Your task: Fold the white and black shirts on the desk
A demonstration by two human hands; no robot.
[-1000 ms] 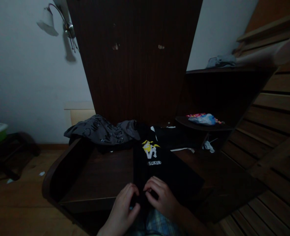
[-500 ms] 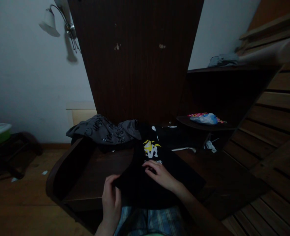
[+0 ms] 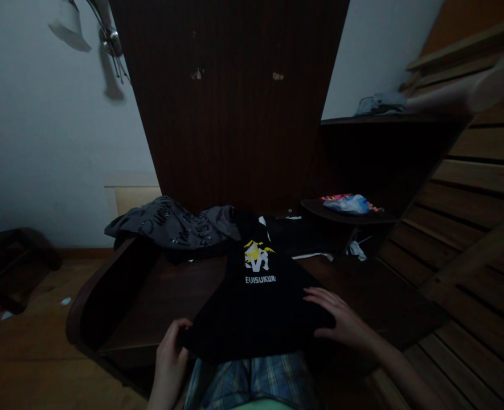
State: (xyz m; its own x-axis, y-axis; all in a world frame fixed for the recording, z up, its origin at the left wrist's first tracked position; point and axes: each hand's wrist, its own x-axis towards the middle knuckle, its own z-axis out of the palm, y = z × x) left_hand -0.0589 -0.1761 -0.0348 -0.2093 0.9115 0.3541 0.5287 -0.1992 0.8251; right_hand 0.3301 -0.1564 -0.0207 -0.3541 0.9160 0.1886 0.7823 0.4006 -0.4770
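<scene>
A black T-shirt [image 3: 255, 307] with a yellow and white print lies spread on the dark wooden table [image 3: 179, 296] in front of me. My left hand [image 3: 170, 356] pinches the shirt's near left corner at the table's front edge. My right hand [image 3: 341, 322] lies flat with fingers spread on the shirt's right edge. Below the shirt my plaid-clad lap [image 3: 255, 384] shows.
A grey printed garment [image 3: 170, 225] and more dark clothes [image 3: 294, 233] are heaped at the table's far side. A colourful bag [image 3: 348, 204] rests on a small round shelf. A tall dark wardrobe [image 3: 230, 102] stands behind; wooden slats [image 3: 478, 188] run along the right.
Both hands moved apart from the shirt's near middle: the left to the near left corner, the right out to the right edge. The shirt now lies wider and flatter.
</scene>
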